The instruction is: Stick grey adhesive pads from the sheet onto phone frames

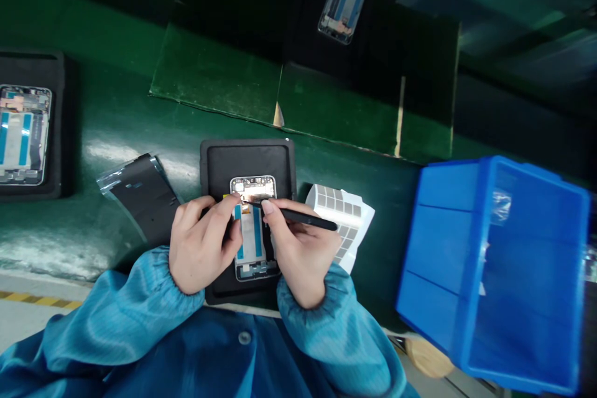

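Note:
A phone with its back off lies in a black tray, its inner parts and blue strips showing. My right hand is closed around black tweezers, whose tip reaches the upper part of the phone. From the left, my left hand rests its fingertips on the phone's upper left, close to the tweezer tip. Its thumb is apart from the forefinger, and no held thing shows. A small yellow piece peeks out beside the left fingertips. Whatever lies right under the tweezer tip is too small to make out.
A dark film sheet lies left of the tray, a sheet of grey square stickers right of it. The blue bin stands at the right. More opened phones sit at the far left and the back.

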A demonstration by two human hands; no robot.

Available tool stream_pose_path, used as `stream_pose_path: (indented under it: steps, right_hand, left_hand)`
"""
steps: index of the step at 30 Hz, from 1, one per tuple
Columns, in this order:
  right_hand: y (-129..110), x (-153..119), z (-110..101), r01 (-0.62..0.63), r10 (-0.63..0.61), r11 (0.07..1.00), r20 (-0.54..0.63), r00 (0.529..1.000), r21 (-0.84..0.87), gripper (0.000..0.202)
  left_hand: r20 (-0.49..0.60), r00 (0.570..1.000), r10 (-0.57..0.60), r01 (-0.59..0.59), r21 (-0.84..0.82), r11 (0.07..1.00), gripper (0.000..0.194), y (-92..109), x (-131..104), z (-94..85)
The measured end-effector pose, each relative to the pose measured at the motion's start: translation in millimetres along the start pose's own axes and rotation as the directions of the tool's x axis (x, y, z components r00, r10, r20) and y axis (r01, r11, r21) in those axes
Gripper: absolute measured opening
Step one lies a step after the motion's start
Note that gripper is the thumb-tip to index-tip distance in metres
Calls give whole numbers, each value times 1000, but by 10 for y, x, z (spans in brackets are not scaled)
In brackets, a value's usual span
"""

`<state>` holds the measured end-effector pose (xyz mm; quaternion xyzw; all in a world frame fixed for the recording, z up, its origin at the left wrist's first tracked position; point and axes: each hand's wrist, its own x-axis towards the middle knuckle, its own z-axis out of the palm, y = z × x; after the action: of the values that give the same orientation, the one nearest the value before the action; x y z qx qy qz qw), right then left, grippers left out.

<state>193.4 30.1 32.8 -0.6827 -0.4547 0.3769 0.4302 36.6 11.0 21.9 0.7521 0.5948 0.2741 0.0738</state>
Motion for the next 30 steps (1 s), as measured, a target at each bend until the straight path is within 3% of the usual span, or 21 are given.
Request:
stream_pose_path:
  steps: [10, 21, 25, 27, 30]
  right_hand:
    - [-1, 7, 0, 45, -44, 998, 5, 999, -48, 10]
    - [-47, -1, -13, 59, -58, 998, 16, 998, -38, 9]
    - [-98, -43, -306, 116, -128, 990, -180, 975, -76, 8]
    - [-30, -43, -553, 145, -161, 987, -346, 924, -71, 9]
    - [237, -23, -939, 194, -129, 979, -541, 831, 65, 12]
  left_hand:
    - [-9, 999, 35, -34, 23, 999, 39, 11, 12, -31]
    - [113, 983, 148, -159, 95, 983, 39, 26, 69, -76]
    - [161, 954, 251, -282, 216, 935, 44, 45, 46, -109]
    - [197, 929, 312, -358, 274, 893, 47, 62, 36, -125]
    - [241, 900, 364, -427, 317, 847, 53, 66, 26, -159]
